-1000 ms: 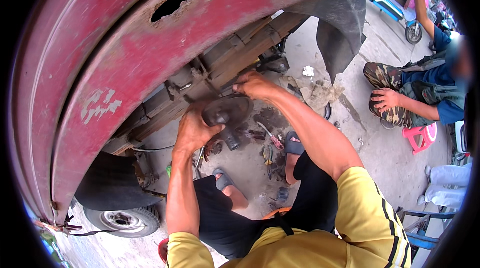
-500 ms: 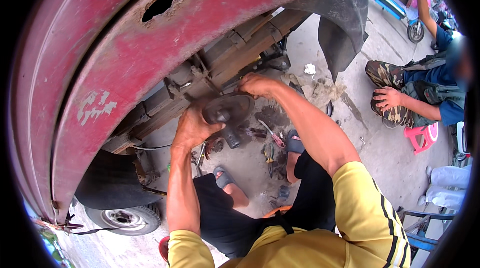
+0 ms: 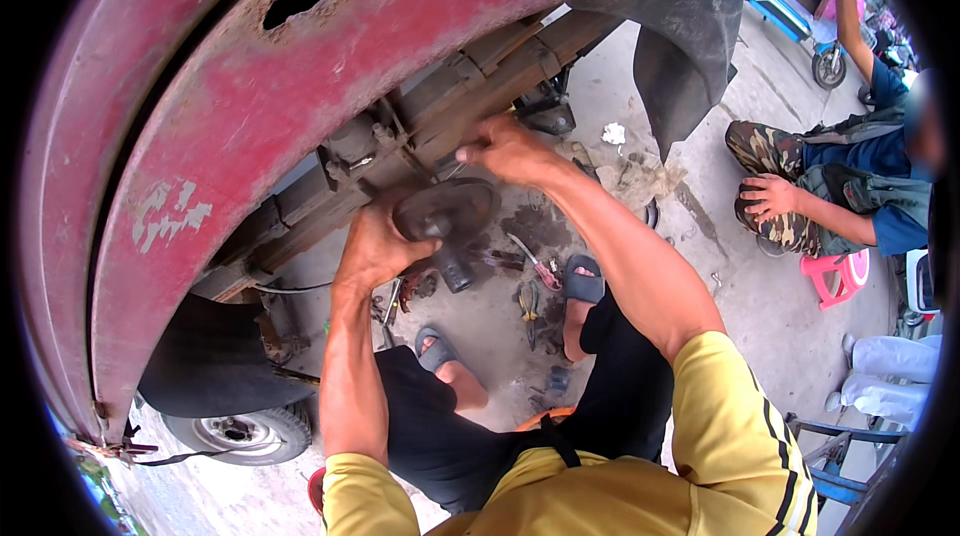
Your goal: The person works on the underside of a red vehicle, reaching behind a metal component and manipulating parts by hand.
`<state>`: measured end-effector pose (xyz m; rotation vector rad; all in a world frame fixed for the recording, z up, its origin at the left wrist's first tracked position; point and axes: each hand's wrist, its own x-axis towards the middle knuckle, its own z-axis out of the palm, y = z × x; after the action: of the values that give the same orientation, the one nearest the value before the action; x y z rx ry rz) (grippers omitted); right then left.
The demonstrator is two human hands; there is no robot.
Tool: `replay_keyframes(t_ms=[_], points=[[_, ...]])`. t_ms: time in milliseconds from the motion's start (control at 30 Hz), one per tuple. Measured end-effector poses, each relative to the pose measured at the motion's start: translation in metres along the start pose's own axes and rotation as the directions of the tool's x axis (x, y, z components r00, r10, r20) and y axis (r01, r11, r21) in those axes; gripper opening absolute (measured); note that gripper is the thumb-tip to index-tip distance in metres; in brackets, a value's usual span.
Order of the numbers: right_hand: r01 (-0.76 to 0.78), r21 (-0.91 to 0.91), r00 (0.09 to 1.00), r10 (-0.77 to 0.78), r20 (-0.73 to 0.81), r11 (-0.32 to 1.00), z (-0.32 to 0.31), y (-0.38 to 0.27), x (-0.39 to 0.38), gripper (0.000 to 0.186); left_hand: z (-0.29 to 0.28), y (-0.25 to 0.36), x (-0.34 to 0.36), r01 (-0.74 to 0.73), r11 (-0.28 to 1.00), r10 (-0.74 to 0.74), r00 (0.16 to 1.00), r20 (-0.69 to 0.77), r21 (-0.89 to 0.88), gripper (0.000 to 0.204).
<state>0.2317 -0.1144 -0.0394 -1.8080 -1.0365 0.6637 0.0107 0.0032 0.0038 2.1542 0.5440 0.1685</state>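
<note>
Beneath the lower edge of a worn red metal vehicle panel (image 3: 400, 36): one round dark metal disc (image 3: 455, 206) with cylindrical stub (image 3: 455, 271), left rim held in left hand (image 3: 378, 244); right hand (image 3: 508, 153) half-curled near its upper rim, any hold impossible to tell
</note>
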Motion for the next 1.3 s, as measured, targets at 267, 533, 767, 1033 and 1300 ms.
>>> replay_keyframes(t_ms=[267, 533, 767, 1033, 1300], points=[[-0.276, 0.356, 0.961, 0.262, 0.087, 0.893, 0.007, -0.023, -0.014, 0.030, 0.000, -0.010, -0.002, 0.046, 0.999, -0.046, 0.999, -0.018, -0.003, 0.070], [0.154, -0.057, 0.969, -0.162, -0.185, 0.986, 0.045, -0.078, -0.009, 0.038, -0.002, -0.007, -0.005, -0.023, 0.995, 0.029, 0.998, -0.061, 0.101, 0.076], [0.301, -0.289, 0.931, -0.346, -0.120, 0.909, 0.066, -0.105, -0.023, 0.033, 0.000, -0.019, -0.001, -0.082, 0.979, 0.090, 0.995, -0.037, 0.187, 0.077], [0.282, -0.212, 0.900, -0.334, -0.278, 0.936, 0.036, -0.099, -0.021, 0.035, 0.002, -0.017, -0.004, -0.099, 0.966, 0.126, 0.987, -0.101, 0.239, 0.080], [-0.057, 0.350, 0.995, 0.080, -0.053, 0.935, 0.018, -0.036, -0.012, 0.022, 0.001, -0.005, -0.006, -0.110, 0.948, 0.139, 0.987, -0.079, 0.299, 0.078]])
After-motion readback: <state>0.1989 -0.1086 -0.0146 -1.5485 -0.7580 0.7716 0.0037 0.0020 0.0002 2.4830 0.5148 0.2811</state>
